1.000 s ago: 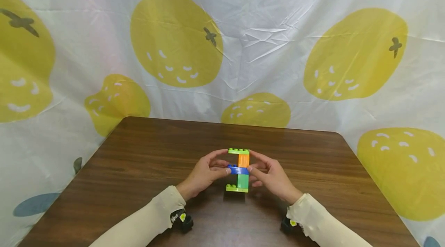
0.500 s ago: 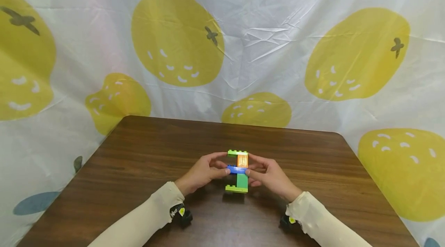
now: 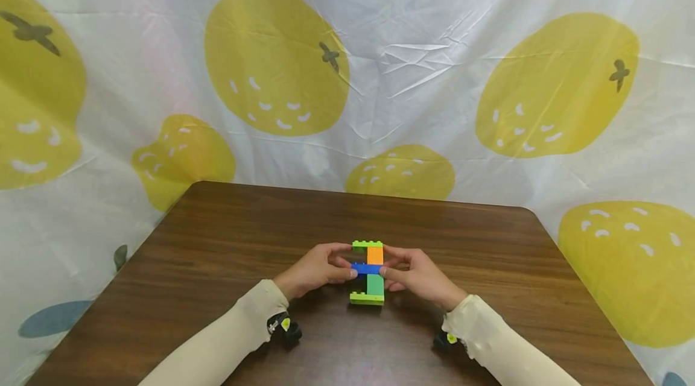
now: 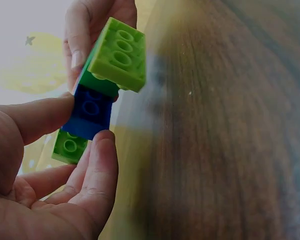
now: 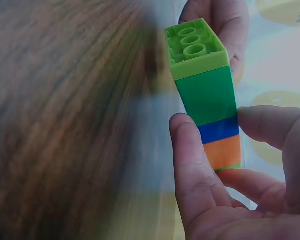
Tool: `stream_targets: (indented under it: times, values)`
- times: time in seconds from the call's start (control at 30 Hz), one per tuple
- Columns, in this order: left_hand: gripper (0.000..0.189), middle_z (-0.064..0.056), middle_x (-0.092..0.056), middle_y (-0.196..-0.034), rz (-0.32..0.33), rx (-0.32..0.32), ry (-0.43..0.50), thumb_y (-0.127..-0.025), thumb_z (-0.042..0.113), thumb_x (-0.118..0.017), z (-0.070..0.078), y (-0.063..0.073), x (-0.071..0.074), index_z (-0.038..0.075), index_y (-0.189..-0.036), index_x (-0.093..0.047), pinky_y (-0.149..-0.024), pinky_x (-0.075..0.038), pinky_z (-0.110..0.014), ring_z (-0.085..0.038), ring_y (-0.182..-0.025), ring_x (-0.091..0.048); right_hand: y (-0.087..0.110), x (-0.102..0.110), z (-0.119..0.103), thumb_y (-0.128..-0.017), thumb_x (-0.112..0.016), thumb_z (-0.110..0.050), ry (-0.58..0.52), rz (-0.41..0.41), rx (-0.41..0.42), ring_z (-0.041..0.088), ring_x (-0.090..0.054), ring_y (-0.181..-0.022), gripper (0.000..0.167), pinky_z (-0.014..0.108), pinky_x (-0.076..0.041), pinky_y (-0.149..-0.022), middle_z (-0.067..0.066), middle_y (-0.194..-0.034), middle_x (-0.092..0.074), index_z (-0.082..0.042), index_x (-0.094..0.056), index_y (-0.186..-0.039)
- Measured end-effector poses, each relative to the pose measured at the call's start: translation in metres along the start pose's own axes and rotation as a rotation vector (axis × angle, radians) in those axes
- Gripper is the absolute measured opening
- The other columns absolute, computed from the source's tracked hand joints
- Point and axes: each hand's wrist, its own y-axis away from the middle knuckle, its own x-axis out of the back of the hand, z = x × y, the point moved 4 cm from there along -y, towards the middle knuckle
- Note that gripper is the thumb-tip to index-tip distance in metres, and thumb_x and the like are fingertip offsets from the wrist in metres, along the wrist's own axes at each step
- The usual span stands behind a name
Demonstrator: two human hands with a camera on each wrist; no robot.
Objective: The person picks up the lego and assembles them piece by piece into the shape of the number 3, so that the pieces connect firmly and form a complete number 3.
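Both hands hold one upright stack of toy building bricks shaped like a backwards E. Its lime bottom brick [image 3: 367, 298], blue middle brick [image 3: 366, 268] and lime top brick [image 3: 367, 244] jut to the left. A green brick [image 3: 375, 284] and an orange brick [image 3: 375, 254] join them on the right side. My left hand [image 3: 317, 268] pinches the free end of the blue brick between thumb and fingers. My right hand [image 3: 420, 275] grips the stack's right side, its thumb at the blue brick. In the left wrist view, the lime bottom brick's hollow underside [image 4: 121, 52] shows.
The dark wooden table [image 3: 260, 217] spreads around the hands. Behind it hangs a white curtain [image 3: 391, 90] with yellow fruit prints. Black wrist cameras sit below both sleeves, the left camera [image 3: 292, 335] and the right camera [image 3: 441, 341].
The brick stack and both hands have shifted slightly left and down in the head view. The grip of each hand looks the same.
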Motion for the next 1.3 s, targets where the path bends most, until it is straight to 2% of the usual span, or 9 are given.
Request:
stream_targets:
  times: [0.5, 1.0, 1.3]
  values:
    - [0.072, -0.019, -0.075, -0.114, -0.008, 0.039, 0.004, -0.094, 0.009, -0.08, -0.002, 0.0, 0.0, -0.004, -0.156, -0.045, -0.094, -0.063, -0.044, -0.026, -0.102, -0.076, -0.009, -0.004, 0.004, -0.099, -0.074, -0.019, 0.059, -0.034, -0.042, 0.021, -0.076, -0.086, 0.071, 0.034, -0.066, -0.079, 0.022, -0.12, -0.069, 0.011, -0.042, -0.155]
    - [0.069, -0.015, -0.076, -0.107, 0.021, 0.046, -0.05, -0.092, 0.011, -0.082, -0.004, -0.002, 0.002, -0.004, -0.152, -0.051, -0.091, -0.064, -0.04, -0.021, -0.095, -0.076, -0.01, -0.006, 0.002, -0.099, -0.072, -0.01, 0.032, -0.041, -0.034, 0.02, -0.075, -0.088, 0.068, 0.034, -0.065, -0.081, 0.025, -0.119, -0.067, 0.016, -0.04, -0.153]
    - [0.067, -0.015, -0.076, -0.108, 0.027, 0.052, -0.056, -0.093, 0.011, -0.081, -0.004, -0.001, 0.001, -0.002, -0.151, -0.052, -0.091, -0.064, -0.039, -0.021, -0.094, -0.075, -0.009, -0.002, 0.004, -0.101, -0.071, -0.011, 0.037, -0.043, -0.034, 0.022, -0.075, -0.092, 0.065, 0.037, -0.065, -0.084, 0.026, -0.123, -0.066, 0.015, -0.042, -0.153]
